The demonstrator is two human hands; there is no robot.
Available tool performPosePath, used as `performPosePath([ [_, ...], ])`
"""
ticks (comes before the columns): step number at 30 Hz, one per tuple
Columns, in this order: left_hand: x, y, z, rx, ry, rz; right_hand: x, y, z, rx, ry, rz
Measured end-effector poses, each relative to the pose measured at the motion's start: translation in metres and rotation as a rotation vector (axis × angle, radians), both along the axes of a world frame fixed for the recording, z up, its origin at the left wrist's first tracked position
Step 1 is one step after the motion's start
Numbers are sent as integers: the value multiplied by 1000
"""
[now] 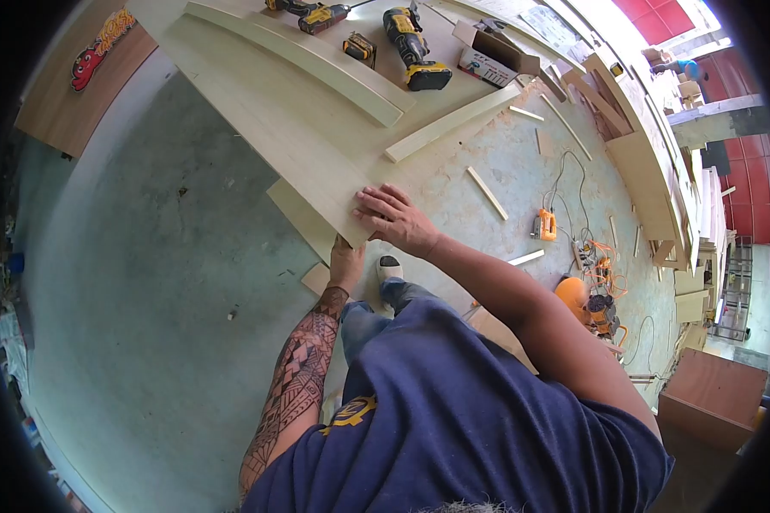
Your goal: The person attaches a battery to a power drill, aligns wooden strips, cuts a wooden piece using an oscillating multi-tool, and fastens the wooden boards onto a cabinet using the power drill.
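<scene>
A long pale wooden board [257, 103] reaches from the top of the view down to a corner in front of my body. On top of that corner lies my right hand [395, 224], its fingers stretched out over the surface. My left hand [346, 263], below a tattooed forearm, grips the board's near edge; some of its fingers are hidden by the board. Two loose strips rest on top, a long curved-looking strip [308, 64] and a shorter strip [453, 121]. Under the board, another pale panel [299, 218] shows near the floor.
A yellow-black cordless drill [321, 17], a second power tool [412, 51], a battery [359, 49] and a cardboard box [492, 58] sit farther up the board. Wood offcuts [488, 193], an orange tool [545, 225] and cables lie on the floor. Stacked panels [646, 188] stand right.
</scene>
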State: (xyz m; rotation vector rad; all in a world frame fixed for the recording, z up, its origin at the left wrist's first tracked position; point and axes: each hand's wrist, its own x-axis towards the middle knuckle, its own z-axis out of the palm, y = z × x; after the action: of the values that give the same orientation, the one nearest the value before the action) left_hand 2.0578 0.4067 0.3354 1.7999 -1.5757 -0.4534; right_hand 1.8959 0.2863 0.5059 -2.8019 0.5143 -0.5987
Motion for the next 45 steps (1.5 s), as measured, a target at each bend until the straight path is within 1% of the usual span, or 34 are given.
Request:
performPosePath([
  [2,0,0,1,-11,109,18,0,-1,1,15,12,9],
  [6,-2,0,2,-48,81,17,1,-1,3,16,16,9],
  [9,-2,-2,5,-69,119,43,2,0,1,8,13,4],
  [12,-3,-4,9,-13,182,46,2,1,0,9,7,-5],
  [14,-5,-5,8,-65,200,66,3,2,-1,16,2,-10],
  [18,-6,-6,1,-106,164,56,3,5,-1,46,-1,-41],
  [24,-8,-4,-7,-41,163,66,5,7,5,107,-11,-54],
  [29,-10,-5,-9,-88,158,76,7,15,7,147,12,-59],
  [30,-8,-4,-17,-87,155,71,5,28,0,214,-86,-229],
  [31,-5,-4,-25,-84,24,25,3,44,-7,280,-184,-401],
  [32,-5,-5,-31,-83,-104,-21,2,67,-13,248,-142,-627],
  [33,-6,-8,-30,-85,-103,-24,5,84,-15,331,-163,-818],
  [34,-7,-6,-25,-46,141,-7,9,97,-17,419,-182,-1010],
  [35,-8,-4,-23,-21,261,-2,11,103,-28,425,-181,-1015],
  [36,-9,-3,-20,2,380,9,14,106,-44,540,-130,-1010],
  [37,-11,-4,-18,-79,409,26,16,108,-59,655,-82,-1005],
  [38,-13,-5,-14,-118,422,29,25,103,-55,657,-87,-1013],
  [39,-15,-7,-11,-158,435,32,36,93,-48,787,-187,-922],
  [40,-15,-8,-8,-51,1283,95,47,86,-40,913,-290,-824],
  [41,-12,-9,-10,21,1703,81,54,85,-53,775,-259,-876],
  [42,-10,-9,-18,102,2118,150,55,86,-58,774,-271,-885],
  [45,-7,-4,-45,84,1893,-18,54,84,-61,745,-275,-866],
])
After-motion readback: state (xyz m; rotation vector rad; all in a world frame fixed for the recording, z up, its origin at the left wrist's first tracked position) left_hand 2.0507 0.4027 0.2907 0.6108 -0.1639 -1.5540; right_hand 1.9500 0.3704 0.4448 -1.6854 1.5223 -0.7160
